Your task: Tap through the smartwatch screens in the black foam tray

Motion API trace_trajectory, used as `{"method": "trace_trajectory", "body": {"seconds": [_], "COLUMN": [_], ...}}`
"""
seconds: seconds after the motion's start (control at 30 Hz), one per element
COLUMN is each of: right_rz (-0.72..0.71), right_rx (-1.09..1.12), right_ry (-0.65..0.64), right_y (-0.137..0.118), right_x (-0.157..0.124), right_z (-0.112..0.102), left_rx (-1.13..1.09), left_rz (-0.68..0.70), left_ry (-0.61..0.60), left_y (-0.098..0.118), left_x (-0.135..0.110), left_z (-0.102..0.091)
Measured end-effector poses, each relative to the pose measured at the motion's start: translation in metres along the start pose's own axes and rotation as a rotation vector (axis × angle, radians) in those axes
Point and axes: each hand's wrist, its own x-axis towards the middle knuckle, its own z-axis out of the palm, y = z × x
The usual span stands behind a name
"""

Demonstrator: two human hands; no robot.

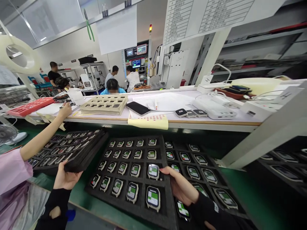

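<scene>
My left hand (66,177) is closed on the near right corner of a black foam tray (90,153) at the left, its thumb above the edge. That tray holds rows of smartwatches. At the middle tray (141,183), my right hand (183,187) grips the right wall. Its thumb tip lies beside a smartwatch (153,172) in the right column; the other fingers are partly hidden. Pale-cased smartwatches (131,191) with lit green-and-white screens sit in the middle tray's cells. A further foam tray (217,191) of smartwatches lies to the right, partly under my right forearm.
A co-worker's hand (65,110) holds a pen over paper at the left. On the shelf ahead are a beige tray (103,108), a phone (137,108), several small dark devices (181,112) and a white box with cables (214,107). A white post (261,137) slants at the right.
</scene>
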Motion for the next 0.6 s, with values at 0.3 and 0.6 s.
{"method": "trace_trajectory", "body": {"seconds": [0.3,0.6], "right_rz": [0.016,0.032], "right_rx": [0.017,0.007], "right_ry": [0.029,0.004], "right_y": [0.0011,0.0004], "right_x": [0.0009,0.0023], "right_z": [-0.0025,0.0035], "left_rx": [0.045,0.042], "left_rz": [0.019,0.046], "left_ry": [0.015,0.004], "left_y": [-0.0005,-0.0013], "left_x": [-0.0066,0.0003], "left_z": [0.0051,0.0024]}}
